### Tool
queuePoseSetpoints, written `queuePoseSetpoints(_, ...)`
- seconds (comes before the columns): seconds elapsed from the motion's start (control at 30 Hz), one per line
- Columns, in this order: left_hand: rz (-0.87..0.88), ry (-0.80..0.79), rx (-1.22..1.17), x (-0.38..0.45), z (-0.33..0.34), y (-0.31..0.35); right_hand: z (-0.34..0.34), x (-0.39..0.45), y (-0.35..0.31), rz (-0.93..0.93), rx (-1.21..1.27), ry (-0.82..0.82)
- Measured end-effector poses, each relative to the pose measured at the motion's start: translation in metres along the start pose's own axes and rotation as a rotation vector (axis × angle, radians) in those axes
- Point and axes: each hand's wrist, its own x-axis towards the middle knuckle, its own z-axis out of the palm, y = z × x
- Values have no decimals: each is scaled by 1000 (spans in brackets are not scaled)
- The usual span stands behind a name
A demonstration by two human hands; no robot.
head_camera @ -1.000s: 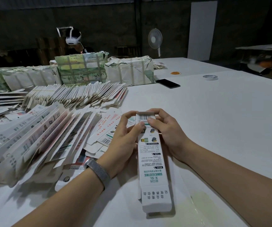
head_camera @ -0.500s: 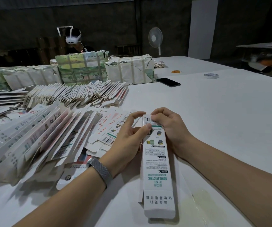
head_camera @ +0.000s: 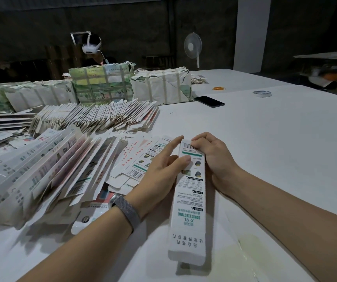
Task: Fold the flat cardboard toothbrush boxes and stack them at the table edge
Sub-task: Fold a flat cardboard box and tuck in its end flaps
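Nearest me, at about six o'clock on the white table (head_camera: 275, 151), lies the toothbrush box (head_camera: 190, 200), a long, narrow carton running lengthwise away from the person. Its near end flap hangs open just over a pale stain on the tabletop.

It looks like thin printed card: very light, stiff along its length but easy to crush or crease across the panels, and a little slick on the glossy print. I would judge the safest hold to be at the edges and corners near an end, where the folds give it strength, not on the wide middle face.

Moving up to the box's far end, both hands work there. The left hand (head_camera: 159, 171) is spread, its fingers straight, the thumb tip pressing on the top face and the index finger reaching toward the far corner. The right hand (head_camera: 214, 157) has its fingers curled, pinching the far end by the barcode.

At nine to ten o'clock lies a fanned heap of flat boxes (head_camera: 41, 169), still unfolded by the look of them. Beyond, at eleven, another slanting row of flats (head_camera: 94, 117), then strapped bundles (head_camera: 161, 86) at twelve. A phone (head_camera: 209, 101) and a tape roll (head_camera: 262, 93) sit at one o'clock, well apart from the work.
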Motion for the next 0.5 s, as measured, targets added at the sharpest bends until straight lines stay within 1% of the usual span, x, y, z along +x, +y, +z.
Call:
queuePoseSetpoints(0.2, -4, -5, -13, 0, -1, 2, 0, -1, 0, -2, -22, -34)
queuePoseSetpoints(0.33, 18, 2, 31, 0, 0, 1, 1, -2, 0, -29, -35, -65)
queuePoseSetpoints(0.5, 28, -47, 62, 0, -2, 0, 1, -3, -2, -67, -67, -3)
